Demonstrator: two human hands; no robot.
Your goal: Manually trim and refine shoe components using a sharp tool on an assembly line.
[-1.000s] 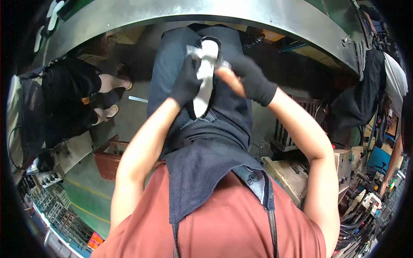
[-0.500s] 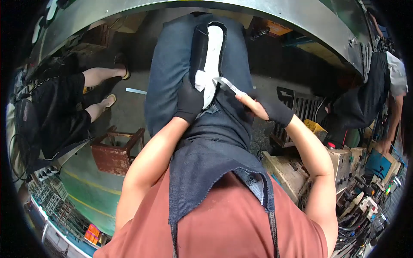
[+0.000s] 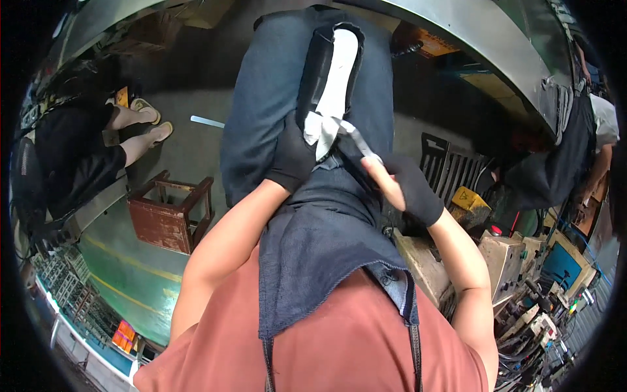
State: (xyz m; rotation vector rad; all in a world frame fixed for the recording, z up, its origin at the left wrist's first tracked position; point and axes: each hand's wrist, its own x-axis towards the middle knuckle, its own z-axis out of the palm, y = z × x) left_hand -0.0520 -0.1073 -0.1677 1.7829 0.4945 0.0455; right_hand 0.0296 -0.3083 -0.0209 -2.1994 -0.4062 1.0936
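Observation:
Across my lap lies a black shoe upper (image 3: 313, 75) with a long white sole-shaped board (image 3: 341, 68) facing up. My left hand (image 3: 292, 153), in a black fingerless glove, closes round its near end, and a white wrapping (image 3: 315, 125) shows at the thumb. My right hand (image 3: 406, 189), also gloved with bare fingertips, is closed on a thin, curved silvery tool (image 3: 356, 140). The tool's tip meets the white board beside my left thumb. The exact kind of tool does not show.
A metal bench edge (image 3: 457, 32) curves across the far side. A brown wooden stool (image 3: 160, 219) stands at left, near another person's feet (image 3: 147, 117). At right are a slatted dark chair (image 3: 450, 160), a yellow box (image 3: 470, 199) and machinery (image 3: 506, 261). Another person stands far right.
The whole view has shifted, with the shoe sitting slightly further right. My right hand and the tool have drawn a little nearer to me. The person at left has moved their feet.

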